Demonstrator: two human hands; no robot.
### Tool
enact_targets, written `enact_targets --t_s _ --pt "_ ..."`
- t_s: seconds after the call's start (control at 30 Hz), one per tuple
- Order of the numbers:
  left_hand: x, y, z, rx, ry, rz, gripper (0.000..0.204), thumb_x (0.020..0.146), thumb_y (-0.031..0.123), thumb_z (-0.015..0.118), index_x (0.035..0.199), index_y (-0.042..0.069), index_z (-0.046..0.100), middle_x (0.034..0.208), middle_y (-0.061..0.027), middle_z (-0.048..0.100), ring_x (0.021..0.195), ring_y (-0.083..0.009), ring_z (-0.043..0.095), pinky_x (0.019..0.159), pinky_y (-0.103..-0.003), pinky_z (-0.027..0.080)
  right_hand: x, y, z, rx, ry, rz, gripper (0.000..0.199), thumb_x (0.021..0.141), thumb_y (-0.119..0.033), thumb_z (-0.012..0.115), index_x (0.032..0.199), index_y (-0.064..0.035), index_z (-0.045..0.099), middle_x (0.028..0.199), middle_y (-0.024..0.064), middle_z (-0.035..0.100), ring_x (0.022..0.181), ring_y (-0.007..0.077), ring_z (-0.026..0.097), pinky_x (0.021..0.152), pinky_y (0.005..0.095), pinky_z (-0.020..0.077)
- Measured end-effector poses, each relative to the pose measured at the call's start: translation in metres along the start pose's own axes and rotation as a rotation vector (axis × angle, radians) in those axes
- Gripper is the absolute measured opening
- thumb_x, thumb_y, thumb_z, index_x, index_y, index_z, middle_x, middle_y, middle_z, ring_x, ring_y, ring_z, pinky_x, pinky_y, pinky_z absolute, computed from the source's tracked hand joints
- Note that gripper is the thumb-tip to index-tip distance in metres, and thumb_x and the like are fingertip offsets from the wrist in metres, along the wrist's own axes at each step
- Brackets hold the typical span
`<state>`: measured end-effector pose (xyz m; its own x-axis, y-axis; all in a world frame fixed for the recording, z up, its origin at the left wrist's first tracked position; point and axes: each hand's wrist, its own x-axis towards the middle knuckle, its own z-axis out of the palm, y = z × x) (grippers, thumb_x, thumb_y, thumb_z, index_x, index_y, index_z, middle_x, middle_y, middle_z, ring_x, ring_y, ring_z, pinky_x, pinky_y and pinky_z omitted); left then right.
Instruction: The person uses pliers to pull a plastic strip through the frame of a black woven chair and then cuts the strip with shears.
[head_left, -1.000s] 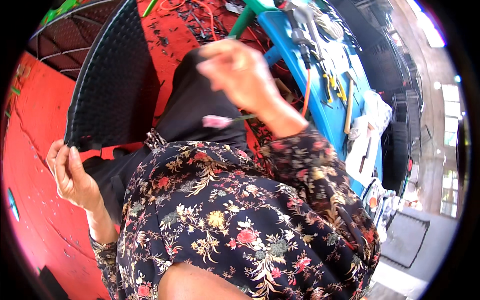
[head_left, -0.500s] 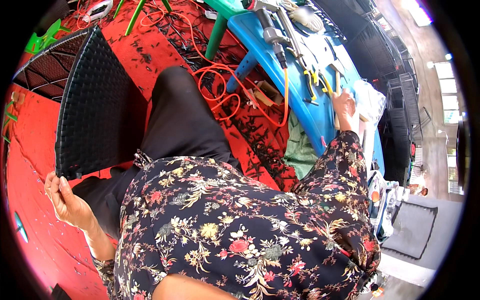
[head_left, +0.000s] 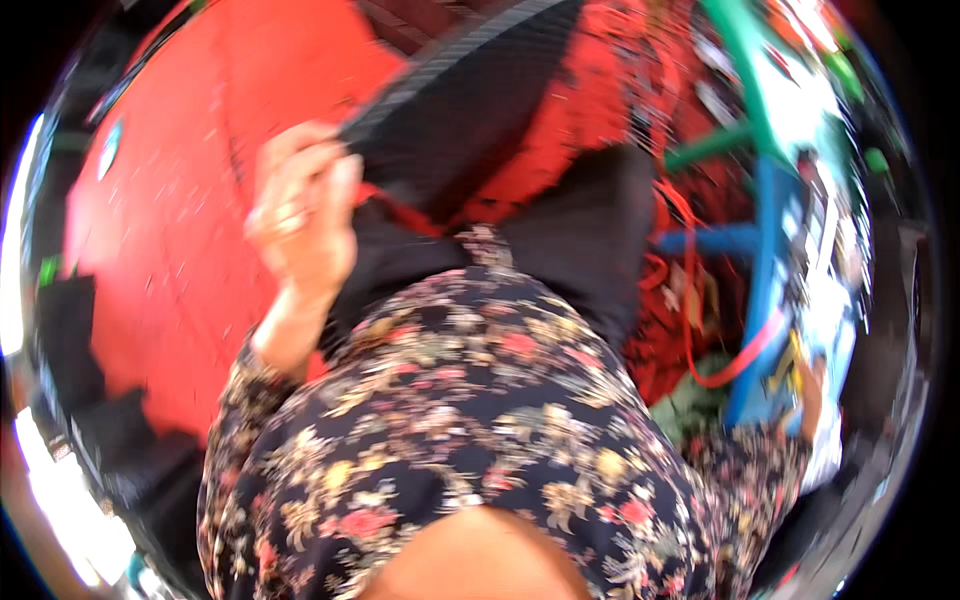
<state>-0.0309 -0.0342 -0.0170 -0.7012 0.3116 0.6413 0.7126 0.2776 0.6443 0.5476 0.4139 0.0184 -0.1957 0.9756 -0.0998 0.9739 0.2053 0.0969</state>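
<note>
A black woven wicker furniture piece (head_left: 470,110) leans up in front of my lap, between my legs. My left hand (head_left: 305,215) has its fingers closed at the near left corner of it, with a ring showing on one finger. Over on the right, my right hand (head_left: 812,395) rests low over the blue table (head_left: 765,300), next to yellow-handled pliers (head_left: 788,362). Its fingers are smeared by motion, so what they hold, if anything, cannot be made out.
An orange air hose (head_left: 690,330) loops from the blue table down to the red floor covering (head_left: 230,180). A green stool (head_left: 735,60) adjoins the table at the back right. Green sacking (head_left: 690,405) lies beneath the table edge. Dark scraps litter the floor near the hose.
The whole view has swung left and blurred, so everything sits further right. My left hand has risen with the wicker corner, and the wicker piece is tilted differently. My right hand stays by the table.
</note>
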Motion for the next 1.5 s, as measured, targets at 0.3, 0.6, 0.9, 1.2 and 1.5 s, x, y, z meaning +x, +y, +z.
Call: enact_targets --t_s 0.3,0.6,0.9,1.2,1.5 --pt "-0.001 0.005 0.011 -0.742 -0.011 -0.178 0.014 0.073 -0.01 0.06 0.085 -0.004 0.061 0.096 -0.0093 0.052 0.081 -0.0109 0.05 0.069 -0.021 0.042 -0.011 -0.164 -0.051 0.646 0.379 -0.516 0.049 0.078 -0.013 0.052 0.123 0.0041 0.043 0.115 0.014 0.053 0.103 0.0219 0.052 0.09 0.0295 0.0381" --pt "-0.004 0.011 0.016 -0.846 -0.025 -0.19 0.015 0.075 -0.009 0.06 0.089 -0.004 0.06 0.097 -0.0099 0.051 0.083 -0.0116 0.05 0.07 -0.021 0.041 -0.139 -0.475 -0.047 0.826 0.043 -1.333 0.048 0.058 -0.011 0.072 0.102 0.0013 0.057 0.099 0.0138 0.059 0.088 0.024 0.06 0.079 0.0324 0.0479" --pt "-0.001 0.014 0.023 -0.855 -0.03 -0.142 0.013 0.076 -0.008 0.06 0.089 -0.005 0.06 0.096 -0.0094 0.05 0.082 -0.0117 0.048 0.07 -0.021 0.041 -0.154 -0.516 -0.036 0.823 0.033 -1.467 0.05 0.053 -0.002 0.069 0.101 0.0023 0.056 0.092 0.0137 0.058 0.081 0.024 0.059 0.075 0.03 0.0468" --pt "0.001 0.016 0.023 -0.802 -0.038 -0.118 0.012 0.076 -0.007 0.059 0.087 -0.004 0.059 0.094 -0.0086 0.051 0.082 -0.0121 0.049 0.071 -0.021 0.04 -0.158 -0.523 -0.033 0.812 0.072 -1.495 0.049 0.054 -0.004 0.07 0.101 0.0017 0.056 0.09 0.0141 0.058 0.079 0.0258 0.059 0.073 0.0308 0.0473" --pt "0.003 0.019 0.023 -0.803 -0.042 -0.133 0.011 0.076 -0.008 0.059 0.086 -0.004 0.059 0.093 -0.0076 0.05 0.083 -0.0118 0.049 0.071 -0.021 0.04 -0.161 -0.524 -0.033 0.836 0.007 -1.476 0.049 0.056 -0.006 0.068 0.102 0.0014 0.055 0.092 0.0146 0.058 0.079 0.0258 0.059 0.073 0.0309 0.047"
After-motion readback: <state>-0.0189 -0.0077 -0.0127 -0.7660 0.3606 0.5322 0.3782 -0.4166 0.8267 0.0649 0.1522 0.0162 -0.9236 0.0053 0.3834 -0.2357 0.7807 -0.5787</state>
